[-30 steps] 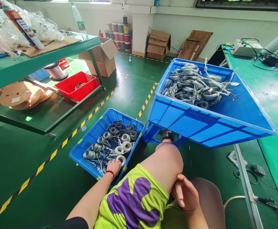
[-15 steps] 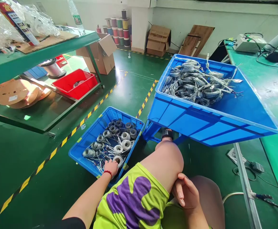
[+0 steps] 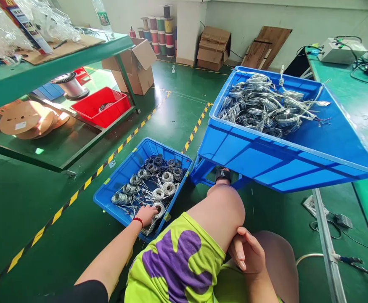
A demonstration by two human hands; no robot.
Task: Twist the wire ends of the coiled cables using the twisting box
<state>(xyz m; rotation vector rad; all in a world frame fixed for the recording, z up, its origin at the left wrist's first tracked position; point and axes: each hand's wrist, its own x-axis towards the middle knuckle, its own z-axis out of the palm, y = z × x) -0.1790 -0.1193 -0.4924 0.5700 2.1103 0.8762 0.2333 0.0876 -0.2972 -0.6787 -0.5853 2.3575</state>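
Observation:
My left hand point(image 3: 146, 215), with a red bracelet at the wrist, is inside the lower blue bin point(image 3: 103, 194) on the floor. Its fingers bend at a white cable coil point(image 3: 159, 210) near the bin's front corner; whether they grip it cannot be made out. Several grey, black and white coils lie around it. My right hand point(image 3: 248, 251) rests by my knee, fingers loosely curled and apart, holding nothing. To the right, a larger blue bin point(image 3: 266, 162) on a blue stool holds a heap of clear-jacketed cable bundles point(image 3: 259, 105).
A green bench point(image 3: 86, 63) with plastic wrap and a bottle point(image 3: 102, 19) stands left, a red bin point(image 3: 100, 113) beneath it. Another green table point(image 3: 338, 84) is at right, beside a metal rail point(image 3: 325, 235). Cardboard boxes point(image 3: 213, 46) and wire spools point(image 3: 161, 35) stand at the back.
My left hand has shifted slightly up and is turned more to the right beside the white coil. The whole view has moved a little. My right hand stays by the knee.

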